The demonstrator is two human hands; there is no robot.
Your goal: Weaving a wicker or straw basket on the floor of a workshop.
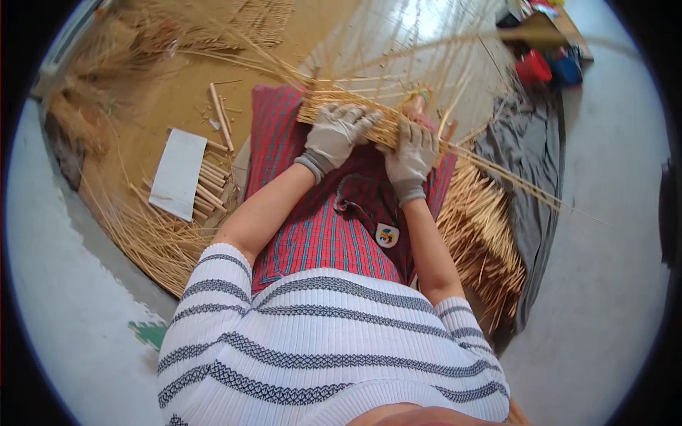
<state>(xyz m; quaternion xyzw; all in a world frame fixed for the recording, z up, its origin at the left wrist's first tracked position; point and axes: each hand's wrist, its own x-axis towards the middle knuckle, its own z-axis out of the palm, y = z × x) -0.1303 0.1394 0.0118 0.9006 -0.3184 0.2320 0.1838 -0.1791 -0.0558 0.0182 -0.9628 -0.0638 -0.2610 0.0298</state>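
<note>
A partly woven wicker piece rests across my lap, its long loose canes fanning out toward the far side. My left hand, in a pale glove with a grey cuff, grips its near edge left of the middle. At its right end my right hand, gloved alike, is closed round the edge. The fingers lie over the weave and the thumbs are hidden. Two pale canes stick out from the right end. Under the weave, a red plaid cloth covers my legs.
Left on the floor lie a white board, short wooden sticks and loose canes. A cane bundle lies at the right beside a grey cloth. Red and blue containers stand far right. A woven mat lies far left.
</note>
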